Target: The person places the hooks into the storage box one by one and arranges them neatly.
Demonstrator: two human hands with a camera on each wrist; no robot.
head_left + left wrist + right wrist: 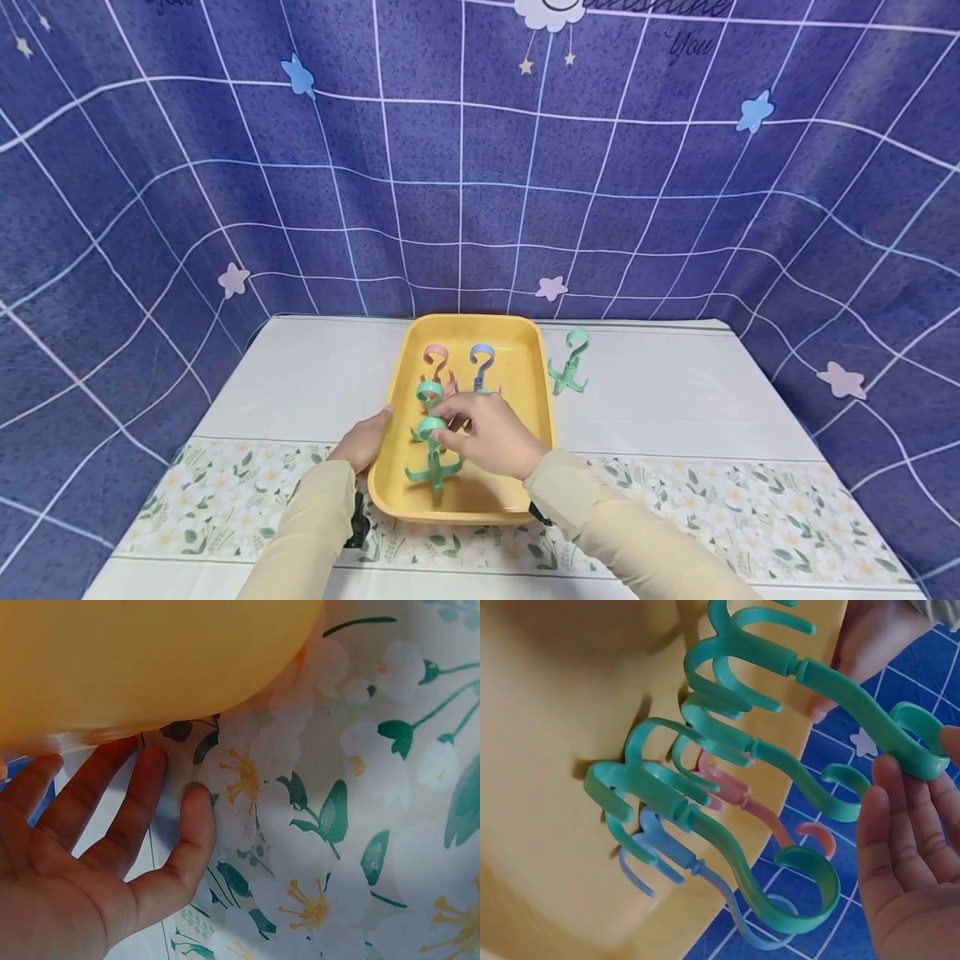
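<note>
A yellow tray (pixel 536 392) lies mid-table and holds upright plastic swivel hooks: a pink one (pixel 437 362), a blue one (pixel 482 361) and three green ones. My right hand (pixel 487 433) reaches over the tray. Its thumb and fingertips (pixel 889 780) pinch the top loop of the nearest green hook (pixel 432 462), which stands on its prongs. In the right wrist view the three green hooks (pixel 727 742) line up before the pink and blue ones. My left hand (pixel 365 442) lies flat on the cloth, straight fingers (pixel 142 802) against the tray's outer left wall (pixel 150 660).
Another green hook (pixel 568 367) stands on the white cloth just right of the tray. The table has a floral-print band (pixel 712 508) along its near side. A blue grid-patterned backdrop (pixel 480 167) rises behind and at both sides.
</note>
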